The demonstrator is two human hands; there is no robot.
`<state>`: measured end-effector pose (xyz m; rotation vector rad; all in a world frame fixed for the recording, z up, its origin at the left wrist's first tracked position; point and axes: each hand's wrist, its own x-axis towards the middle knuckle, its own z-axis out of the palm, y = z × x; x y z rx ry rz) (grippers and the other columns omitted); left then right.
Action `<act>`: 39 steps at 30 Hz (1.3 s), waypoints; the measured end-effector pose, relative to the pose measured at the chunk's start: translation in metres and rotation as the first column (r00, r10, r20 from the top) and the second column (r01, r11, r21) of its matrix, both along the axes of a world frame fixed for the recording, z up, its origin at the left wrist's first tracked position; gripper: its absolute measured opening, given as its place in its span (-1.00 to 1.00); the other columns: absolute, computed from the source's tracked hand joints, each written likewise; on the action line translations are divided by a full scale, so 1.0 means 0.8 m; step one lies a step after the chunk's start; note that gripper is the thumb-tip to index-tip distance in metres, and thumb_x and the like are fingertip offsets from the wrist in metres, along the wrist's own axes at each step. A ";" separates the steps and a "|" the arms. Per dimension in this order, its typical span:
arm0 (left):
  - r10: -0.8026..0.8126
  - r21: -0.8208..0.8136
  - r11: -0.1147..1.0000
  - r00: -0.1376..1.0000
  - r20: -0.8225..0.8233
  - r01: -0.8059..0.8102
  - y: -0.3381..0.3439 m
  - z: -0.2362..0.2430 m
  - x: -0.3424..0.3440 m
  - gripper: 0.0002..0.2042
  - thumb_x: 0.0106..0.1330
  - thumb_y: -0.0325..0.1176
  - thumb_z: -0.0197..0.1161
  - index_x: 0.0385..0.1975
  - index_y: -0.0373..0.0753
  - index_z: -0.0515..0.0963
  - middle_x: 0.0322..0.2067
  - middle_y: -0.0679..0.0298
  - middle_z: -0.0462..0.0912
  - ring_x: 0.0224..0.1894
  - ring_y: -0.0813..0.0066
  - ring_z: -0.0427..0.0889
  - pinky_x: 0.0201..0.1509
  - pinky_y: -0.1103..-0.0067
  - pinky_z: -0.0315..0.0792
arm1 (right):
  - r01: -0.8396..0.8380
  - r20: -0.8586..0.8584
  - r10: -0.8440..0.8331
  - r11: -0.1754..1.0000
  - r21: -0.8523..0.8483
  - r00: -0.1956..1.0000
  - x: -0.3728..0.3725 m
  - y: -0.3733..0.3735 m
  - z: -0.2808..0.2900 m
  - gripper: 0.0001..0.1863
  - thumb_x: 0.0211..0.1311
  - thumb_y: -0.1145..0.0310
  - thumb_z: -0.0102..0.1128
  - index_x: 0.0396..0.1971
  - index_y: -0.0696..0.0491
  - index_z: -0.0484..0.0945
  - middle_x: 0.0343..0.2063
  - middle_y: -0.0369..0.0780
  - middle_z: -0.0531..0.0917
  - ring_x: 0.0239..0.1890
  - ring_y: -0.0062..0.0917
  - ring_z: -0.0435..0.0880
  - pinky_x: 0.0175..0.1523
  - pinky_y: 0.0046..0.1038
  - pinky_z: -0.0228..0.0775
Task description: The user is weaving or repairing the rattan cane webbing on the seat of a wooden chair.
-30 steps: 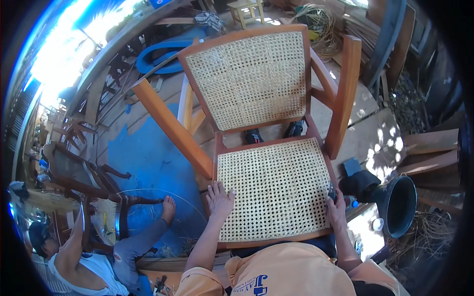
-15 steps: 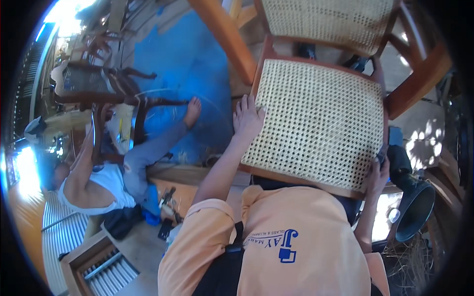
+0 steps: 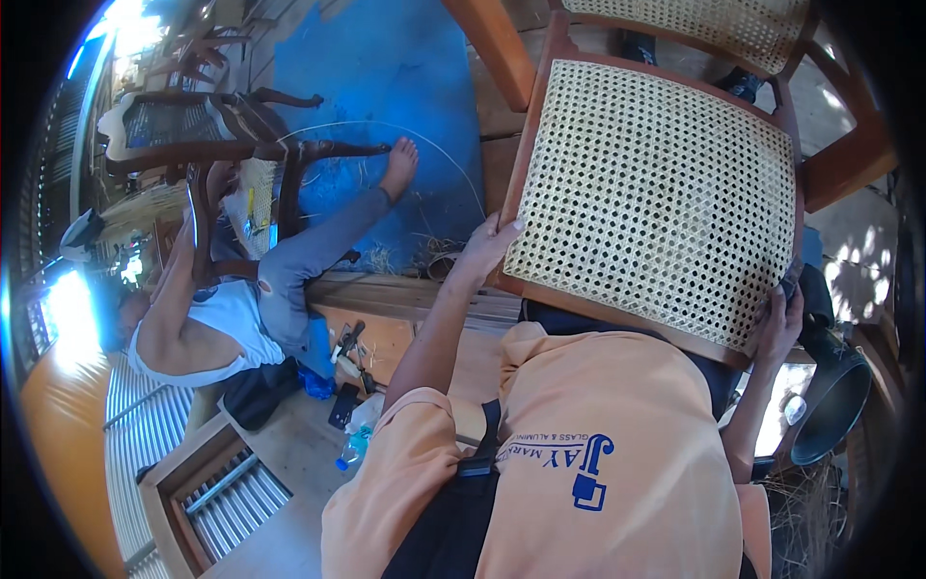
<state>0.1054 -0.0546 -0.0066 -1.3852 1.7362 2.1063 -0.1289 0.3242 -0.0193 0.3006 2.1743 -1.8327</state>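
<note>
A wooden chair with a woven cane seat (image 3: 656, 203) stands before me, close against my lap, its reddish-brown frame (image 3: 627, 317) edging the cane. My left hand (image 3: 485, 253) is closed round the seat frame near its front left corner, the thumb on top by the cane and the other fingers partly hidden. At the front right corner, my right hand (image 3: 777, 323) is closed round a small dark object (image 3: 791, 281) beside the frame. Its kind is too unclear to name. Beyond the seat rises the chair's cane backrest (image 3: 694, 27).
To the left, a seated person (image 3: 212, 333) works at a dark wooden chair frame (image 3: 203, 151), one foot on a blue sheet (image 3: 376, 106). Tools (image 3: 349, 343) and a plastic bottle (image 3: 354, 451) lie between us. A dark cone-shaped thing (image 3: 831, 405) stands at right.
My left hand has slid along the frame toward me, its spread fingers now curled round the edge. The view has shifted, so the chair sits farther right and higher. My right hand keeps its corner.
</note>
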 end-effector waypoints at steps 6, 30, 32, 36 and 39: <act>0.021 0.014 1.000 0.999 0.049 -0.021 0.000 0.014 -0.014 -0.52 0.18 -0.24 0.12 0.04 -0.38 0.27 -0.11 0.22 0.47 -0.09 0.55 0.44 0.03 0.62 0.28 | -0.033 -0.013 0.033 0.999 -0.010 0.999 -0.006 0.009 -0.011 -0.67 0.17 0.39 0.06 -0.06 0.10 0.38 -0.55 -0.40 0.50 -0.66 -0.84 0.32 -0.58 -0.78 0.17; 0.117 -0.080 0.992 0.970 0.211 -0.102 -0.010 0.018 -0.039 -0.19 0.20 0.26 -0.24 0.13 -0.48 0.14 0.13 0.05 0.23 0.16 0.34 0.20 0.21 0.55 0.05 | -0.049 -0.006 0.049 0.999 0.018 0.999 -0.003 -0.004 0.009 -0.71 0.19 0.38 0.03 -0.08 0.11 0.41 -0.58 -0.38 0.48 -0.67 -0.81 0.34 -0.57 -0.77 0.20; 0.110 -0.062 0.993 0.974 0.196 -0.100 -0.009 0.015 -0.038 -0.19 0.20 0.26 -0.26 0.13 -0.48 0.14 0.13 0.05 0.23 0.16 0.33 0.20 0.21 0.56 0.05 | -0.046 -0.003 0.046 0.999 0.007 0.999 -0.003 -0.002 0.006 -0.71 0.19 0.38 0.04 -0.09 0.11 0.41 -0.58 -0.37 0.48 -0.67 -0.81 0.34 -0.57 -0.76 0.20; 0.053 -0.063 0.997 0.992 0.113 -0.046 -0.012 0.006 -0.032 -0.34 0.24 0.10 -0.11 0.07 -0.45 0.23 0.01 0.10 0.38 0.04 0.42 0.34 0.13 0.59 0.15 | -0.039 0.003 0.039 0.999 -0.009 0.999 -0.004 0.001 0.001 -0.71 0.19 0.37 0.04 -0.09 0.11 0.41 -0.58 -0.37 0.48 -0.66 -0.80 0.34 -0.57 -0.76 0.21; 0.001 -0.069 0.998 0.996 0.086 0.005 -0.014 -0.001 -0.030 -0.45 0.24 -0.03 0.00 0.01 -0.43 0.31 -0.10 0.18 0.47 -0.07 0.50 0.42 0.05 0.63 0.22 | -0.033 0.002 0.033 0.999 0.001 0.999 -0.003 0.000 0.003 -0.71 0.19 0.36 0.04 -0.09 0.11 0.41 -0.57 -0.37 0.49 -0.66 -0.80 0.35 -0.56 -0.76 0.21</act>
